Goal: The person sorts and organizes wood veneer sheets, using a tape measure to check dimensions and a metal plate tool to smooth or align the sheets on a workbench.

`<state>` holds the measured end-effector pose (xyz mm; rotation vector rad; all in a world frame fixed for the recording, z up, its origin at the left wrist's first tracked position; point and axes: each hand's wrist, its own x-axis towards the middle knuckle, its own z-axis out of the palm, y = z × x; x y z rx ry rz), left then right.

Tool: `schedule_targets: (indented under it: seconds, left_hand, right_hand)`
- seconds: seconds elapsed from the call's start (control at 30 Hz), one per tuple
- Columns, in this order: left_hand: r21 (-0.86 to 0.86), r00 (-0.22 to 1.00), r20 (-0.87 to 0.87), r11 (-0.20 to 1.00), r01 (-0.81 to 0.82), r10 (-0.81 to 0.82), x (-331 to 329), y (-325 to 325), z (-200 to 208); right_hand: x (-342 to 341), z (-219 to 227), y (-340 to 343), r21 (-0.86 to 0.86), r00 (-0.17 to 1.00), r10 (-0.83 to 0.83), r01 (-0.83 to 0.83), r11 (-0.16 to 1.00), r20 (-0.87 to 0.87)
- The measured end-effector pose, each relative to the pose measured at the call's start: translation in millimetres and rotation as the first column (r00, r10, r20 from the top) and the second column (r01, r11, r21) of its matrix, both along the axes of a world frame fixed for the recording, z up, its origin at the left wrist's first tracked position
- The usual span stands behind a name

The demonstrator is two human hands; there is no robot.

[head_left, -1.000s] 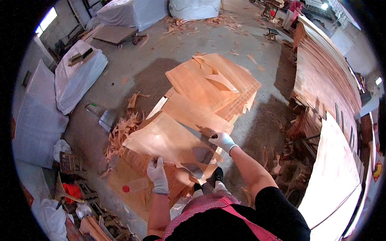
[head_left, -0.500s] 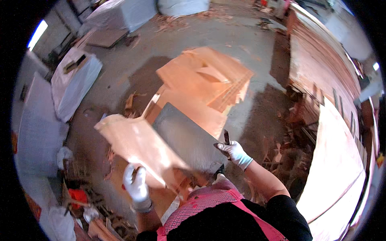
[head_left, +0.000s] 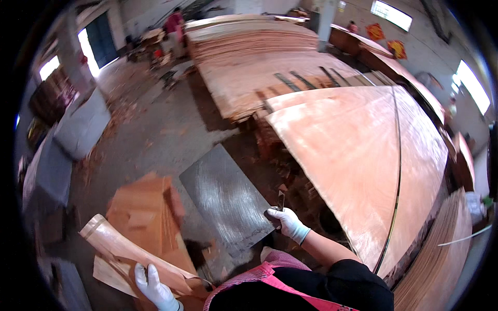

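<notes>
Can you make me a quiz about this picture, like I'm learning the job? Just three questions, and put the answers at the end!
1. True or false: the left hand wears a white glove.
2. Which hand holds a narrow dark tool and is at the edge of the flat grey board?
3. Pick one. Which thing is right by the left hand?
A. a glass jar
B. a curved wooden sheet
C. a rubber ball

Key:
1. True.
2. The right hand.
3. B.
</notes>
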<state>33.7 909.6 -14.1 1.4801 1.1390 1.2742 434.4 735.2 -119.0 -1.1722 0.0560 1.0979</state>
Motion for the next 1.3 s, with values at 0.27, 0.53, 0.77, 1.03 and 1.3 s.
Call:
schedule_targets:
  seconds: [0.27, 0.53, 0.77, 1.03, 1.3]
  left_hand:
    - [0.049, 0.873, 0.087, 0.877, 0.478, -0.481, 314, 67, 89]
    - [-0.108, 0.494, 0.084, 0.485, 0.868, -0.866, 558, 136, 101]
    - [-0.065, 0.182, -0.141, 0.193, 0.979, -0.973, 734, 260, 104]
    - [-0.097, -0.023, -0.338, 0.01, 0.995, -0.941, 936, 360, 134]
    - [0.245, 0.135, -0.674, -0.048, 0.968, -0.726, 1129, 381, 100]
  right_hand:
    - [170, -13, -55, 0.084, 0.926, -0.378, 0.376, 0.923, 0.008]
    - [239, -42, -86, 0.022, 0.659, -0.752, 0.752, 0.658, -0.022]
    - [271, -33, -17, 0.128, 0.457, -0.889, 0.881, 0.456, 0.019]
    - [309, -23, 82, 0.072, 0.228, -0.973, 0.972, 0.225, -0.037]
    - [344, -29, 134, 0.156, 0.173, -0.978, 0.976, 0.154, -0.119]
